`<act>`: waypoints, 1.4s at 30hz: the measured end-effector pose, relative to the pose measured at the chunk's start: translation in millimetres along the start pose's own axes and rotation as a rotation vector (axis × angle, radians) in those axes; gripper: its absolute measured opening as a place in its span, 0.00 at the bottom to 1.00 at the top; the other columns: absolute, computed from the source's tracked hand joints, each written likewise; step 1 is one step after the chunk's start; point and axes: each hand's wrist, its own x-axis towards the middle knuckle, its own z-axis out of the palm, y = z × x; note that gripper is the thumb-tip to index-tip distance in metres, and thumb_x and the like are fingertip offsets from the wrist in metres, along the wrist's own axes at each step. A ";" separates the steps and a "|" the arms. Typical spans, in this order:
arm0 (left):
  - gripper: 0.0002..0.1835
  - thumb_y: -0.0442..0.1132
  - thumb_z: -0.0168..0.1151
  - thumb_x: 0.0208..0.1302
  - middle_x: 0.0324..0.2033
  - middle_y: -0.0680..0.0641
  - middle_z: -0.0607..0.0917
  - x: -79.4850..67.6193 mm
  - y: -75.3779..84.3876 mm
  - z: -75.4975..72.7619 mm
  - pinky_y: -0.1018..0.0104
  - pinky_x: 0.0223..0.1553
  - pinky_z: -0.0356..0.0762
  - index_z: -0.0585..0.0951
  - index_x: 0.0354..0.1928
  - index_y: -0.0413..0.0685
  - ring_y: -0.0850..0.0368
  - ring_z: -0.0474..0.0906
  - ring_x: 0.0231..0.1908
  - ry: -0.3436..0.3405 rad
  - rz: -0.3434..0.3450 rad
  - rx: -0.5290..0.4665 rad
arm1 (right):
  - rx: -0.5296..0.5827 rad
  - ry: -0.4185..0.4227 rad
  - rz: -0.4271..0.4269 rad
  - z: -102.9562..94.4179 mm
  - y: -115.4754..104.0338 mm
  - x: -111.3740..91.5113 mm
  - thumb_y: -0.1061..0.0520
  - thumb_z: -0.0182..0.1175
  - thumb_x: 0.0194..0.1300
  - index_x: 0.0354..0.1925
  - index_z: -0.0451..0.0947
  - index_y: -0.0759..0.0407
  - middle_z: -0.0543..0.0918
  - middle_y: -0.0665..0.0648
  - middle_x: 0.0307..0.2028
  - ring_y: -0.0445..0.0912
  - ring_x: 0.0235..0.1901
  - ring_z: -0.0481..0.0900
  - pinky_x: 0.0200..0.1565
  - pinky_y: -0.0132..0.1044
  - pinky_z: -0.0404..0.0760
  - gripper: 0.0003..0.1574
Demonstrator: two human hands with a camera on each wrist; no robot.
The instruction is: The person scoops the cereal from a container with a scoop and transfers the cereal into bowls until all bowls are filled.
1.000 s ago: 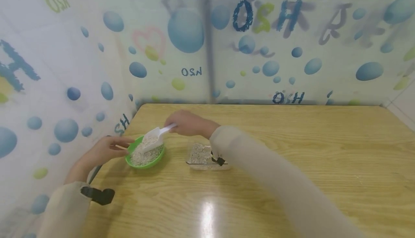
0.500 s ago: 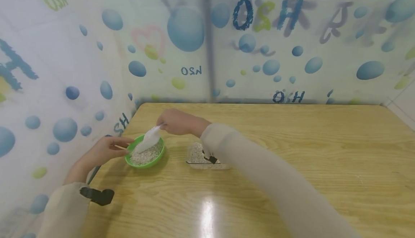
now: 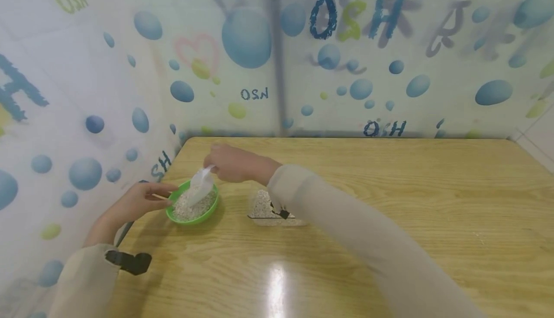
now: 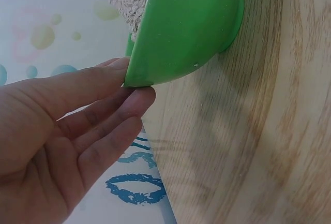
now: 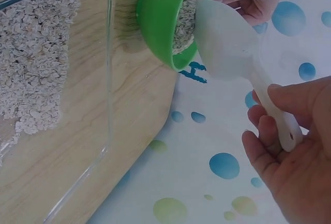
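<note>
A green bowl (image 4: 191,27) holds a heap of pale flakes (image 5: 187,22) that look like rolled oats, at the table's left side. My left hand (image 3: 136,202) pinches its rim, thumb at the top edge and fingertips underneath. Above the bowl, my right hand (image 3: 235,163) grips the handle of a white scoop (image 5: 227,40) between thumb and curled fingers. The scoop is tipped over, its mouth down against the flakes. What is left inside the scoop is hidden by its back.
A clear rectangular container (image 5: 109,69) with more flakes stands right of the bowl, partly covered by my right forearm in the head view. The wooden table (image 3: 389,188) meets patterned curtain-like sheets (image 3: 303,82) at its back and left.
My right hand has moved a little left and turned the scoop from its open side up to mouth down over the bowl. My left hand stays on the rim.
</note>
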 end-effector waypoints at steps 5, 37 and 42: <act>0.24 0.38 0.61 0.61 0.48 0.29 0.76 -0.7 0.9 -0.2 0.51 0.42 0.77 0.72 0.56 0.32 0.40 0.77 0.44 0.001 0.000 -0.004 | -0.011 0.001 0.010 -3.4 -6.2 -1.6 0.63 0.49 0.67 0.54 0.75 0.60 0.76 0.54 0.48 0.43 0.46 0.68 0.49 0.29 0.66 0.19; 0.23 0.38 0.62 0.60 0.49 0.30 0.76 -4.6 2.1 -2.4 0.52 0.40 0.79 0.73 0.55 0.32 0.38 0.76 0.45 0.016 0.027 0.008 | -0.070 0.231 -0.083 -15.7 -12.4 -17.5 0.72 0.56 0.57 0.52 0.78 0.51 0.74 0.51 0.40 0.42 0.40 0.67 0.41 0.25 0.66 0.27; 0.23 0.37 0.62 0.60 0.47 0.31 0.77 -6.1 2.9 -3.5 0.51 0.40 0.78 0.73 0.55 0.31 0.38 0.77 0.44 0.034 0.026 0.043 | -0.085 0.297 -0.128 -15.9 -8.1 -21.6 0.71 0.55 0.59 0.51 0.78 0.53 0.75 0.52 0.39 0.43 0.40 0.69 0.42 0.26 0.67 0.24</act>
